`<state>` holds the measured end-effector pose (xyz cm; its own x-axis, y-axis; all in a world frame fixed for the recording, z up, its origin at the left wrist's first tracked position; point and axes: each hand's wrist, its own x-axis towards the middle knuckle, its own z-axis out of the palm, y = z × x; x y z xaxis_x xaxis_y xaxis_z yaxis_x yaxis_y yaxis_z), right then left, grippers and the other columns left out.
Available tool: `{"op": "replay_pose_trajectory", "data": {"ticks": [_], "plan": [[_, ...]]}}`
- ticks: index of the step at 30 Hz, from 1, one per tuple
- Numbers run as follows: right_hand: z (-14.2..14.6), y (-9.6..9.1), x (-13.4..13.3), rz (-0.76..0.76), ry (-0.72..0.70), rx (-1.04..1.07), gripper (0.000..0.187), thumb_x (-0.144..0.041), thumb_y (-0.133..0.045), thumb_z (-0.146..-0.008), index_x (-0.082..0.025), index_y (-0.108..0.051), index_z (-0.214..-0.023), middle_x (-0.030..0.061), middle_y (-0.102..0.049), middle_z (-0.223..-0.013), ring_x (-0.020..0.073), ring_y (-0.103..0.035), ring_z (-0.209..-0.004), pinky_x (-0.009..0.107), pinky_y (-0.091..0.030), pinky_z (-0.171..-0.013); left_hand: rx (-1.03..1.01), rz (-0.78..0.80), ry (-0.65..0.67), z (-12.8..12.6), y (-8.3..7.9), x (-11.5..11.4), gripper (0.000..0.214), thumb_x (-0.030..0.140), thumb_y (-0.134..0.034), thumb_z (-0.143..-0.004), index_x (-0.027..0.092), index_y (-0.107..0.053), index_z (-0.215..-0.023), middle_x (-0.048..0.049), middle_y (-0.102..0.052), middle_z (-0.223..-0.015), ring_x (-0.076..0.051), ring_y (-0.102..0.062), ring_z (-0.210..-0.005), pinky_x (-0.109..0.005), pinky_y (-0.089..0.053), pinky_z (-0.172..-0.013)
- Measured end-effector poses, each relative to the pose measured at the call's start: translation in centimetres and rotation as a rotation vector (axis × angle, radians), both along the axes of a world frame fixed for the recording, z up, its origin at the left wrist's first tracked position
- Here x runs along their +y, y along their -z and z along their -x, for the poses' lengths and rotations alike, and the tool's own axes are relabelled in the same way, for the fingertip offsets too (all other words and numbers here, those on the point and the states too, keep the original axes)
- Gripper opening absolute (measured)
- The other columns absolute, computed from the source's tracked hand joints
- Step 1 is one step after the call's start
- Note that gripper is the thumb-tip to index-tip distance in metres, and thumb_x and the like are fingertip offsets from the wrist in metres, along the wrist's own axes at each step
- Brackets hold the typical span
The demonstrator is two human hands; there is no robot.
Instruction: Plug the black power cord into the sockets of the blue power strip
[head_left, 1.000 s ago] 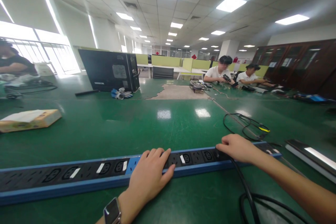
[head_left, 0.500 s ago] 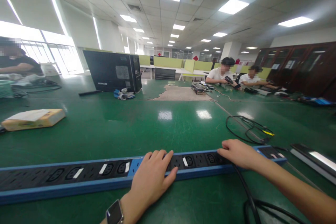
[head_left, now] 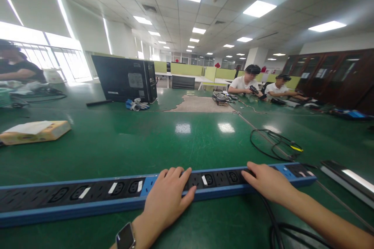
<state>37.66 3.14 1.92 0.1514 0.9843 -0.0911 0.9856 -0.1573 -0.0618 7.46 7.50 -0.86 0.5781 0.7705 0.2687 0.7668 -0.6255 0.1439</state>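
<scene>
A long blue power strip point(head_left: 96, 207) with black sockets and white stickers runs across the green table in front of me. My left hand point(head_left: 168, 196) is laid over its middle, fingertips curled at the far edge and thumb apart on the socket side, holding the strip down. At the strip's right part, my right hand point(head_left: 264, 181) is closed round a black plug point(head_left: 247, 172), mostly hidden under the fingers and against the sockets. From beneath that hand a thick black cable point(head_left: 270, 214) drops toward me and coils at the bottom right.
Beyond the strip lie a looped thin black cable point(head_left: 271, 144) and, at left, a tissue pack point(head_left: 36, 132). A black computer case point(head_left: 125, 79) stands further back near gloves point(head_left: 137, 104). A lit bar-shaped device point(head_left: 347, 181) is at right. Other people sit around the table.
My right hand has shifted slightly down and tilted over the plug, its knuckles lower than before. The left hand stays in the same place on the strip.
</scene>
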Motion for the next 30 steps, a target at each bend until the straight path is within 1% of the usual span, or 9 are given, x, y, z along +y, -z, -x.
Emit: {"op": "replay_pose_trajectory", "data": {"ticks": [4, 10, 18, 20, 23, 25, 27, 30], "plan": [[0.2, -0.6, 0.1, -0.011, 0.008, 0.004, 0.038, -0.049, -0.033, -0.089, -0.021, -0.058, -0.081, 0.0093, -0.067, -0.086, 0.0232, -0.062, -0.083, 0.028, -0.028, -0.060, -0.005, 0.002, 0.002, 0.0, -0.2, 0.0, 0.046, 0.042, -0.039, -0.091, 0.021, -0.053, -0.129, -0.0085, -0.061, -0.111, -0.026, -0.054, -0.100, -0.044, -0.039, -0.091], [-0.2, -1.9, 0.3, -0.018, -0.013, -0.020, 0.038, -0.052, -0.044, -0.083, -0.021, -0.057, -0.065, 0.0043, -0.065, -0.071, 0.0174, -0.058, -0.066, 0.027, -0.025, -0.055, -0.008, 0.007, 0.000, 0.0, -0.3, -0.1, 0.046, 0.042, -0.039, -0.091, 0.021, -0.054, -0.129, -0.0085, -0.061, -0.111, -0.026, -0.054, -0.100, -0.044, -0.039, -0.091], [0.0, -2.9, 0.6, -0.016, -0.010, -0.048, 0.035, -0.050, -0.049, -0.079, -0.021, -0.057, -0.060, 0.0027, -0.062, -0.065, 0.0153, -0.054, -0.060, 0.026, -0.023, -0.052, -0.006, 0.003, 0.004, -0.1, -0.2, 0.0, 0.045, 0.042, -0.039, -0.091, 0.021, -0.054, -0.128, -0.0081, -0.061, -0.110, -0.026, -0.054, -0.100, -0.044, -0.039, -0.091], [0.1, -3.6, 0.7, -0.040, -0.002, -0.035, 0.037, -0.049, -0.047, -0.080, -0.021, -0.054, -0.057, 0.0022, -0.060, -0.062, 0.0146, -0.052, -0.059, 0.026, -0.023, -0.053, -0.008, 0.003, 0.004, -0.1, -0.2, 0.0, 0.045, 0.042, -0.039, -0.091, 0.021, -0.053, -0.128, -0.0081, -0.061, -0.110, -0.026, -0.053, -0.100, -0.044, -0.038, -0.091], [0.6, -5.0, 0.8, -0.125, 0.026, 0.010, 0.041, -0.053, -0.045, -0.081, -0.020, -0.050, -0.056, 0.0010, -0.056, -0.058, 0.0130, -0.048, -0.055, 0.026, -0.023, -0.051, -0.008, 0.006, 0.004, 0.0, -0.1, -0.1, 0.046, 0.043, -0.039, -0.091, 0.021, -0.053, -0.129, -0.0083, -0.061, -0.111, -0.026, -0.053, -0.101, -0.043, -0.038, -0.092], [1.4, -5.7, 0.9, -0.158, 0.008, 0.050, 0.042, -0.055, -0.046, -0.081, -0.020, -0.051, -0.058, 0.0002, -0.055, -0.058, 0.0121, -0.045, -0.054, 0.026, -0.023, -0.050, -0.006, 0.008, 0.004, 0.0, -0.2, -0.1, 0.046, 0.044, -0.039, -0.091, 0.021, -0.053, -0.129, -0.0085, -0.061, -0.111, -0.026, -0.053, -0.101, -0.043, -0.037, -0.092], [2.6, -5.7, 1.0, -0.141, -0.052, 0.089, 0.041, -0.054, -0.046, -0.081, -0.020, -0.051, -0.058, -0.0005, -0.054, -0.058, 0.0116, -0.045, -0.054, 0.025, -0.023, -0.050, -0.005, 0.007, 0.003, 0.0, -0.2, -0.1, 0.046, 0.043, -0.038, -0.091, 0.021, -0.053, -0.128, -0.0084, -0.061, -0.110, -0.026, -0.053, -0.101, -0.043, -0.038, -0.092], [4.3, -4.5, 1.5, -0.068, -0.140, 0.161, 0.041, -0.051, -0.045, -0.082, -0.020, -0.050, -0.057, -0.0010, -0.052, -0.057, 0.0110, -0.045, -0.056, 0.024, -0.025, -0.053, -0.007, 0.001, 0.003, 0.0, -0.2, -0.1, 0.045, 0.043, -0.039, -0.092, 0.022, -0.053, -0.128, -0.0080, -0.061, -0.111, -0.025, -0.053, -0.100, -0.042, -0.038, -0.091]]}}
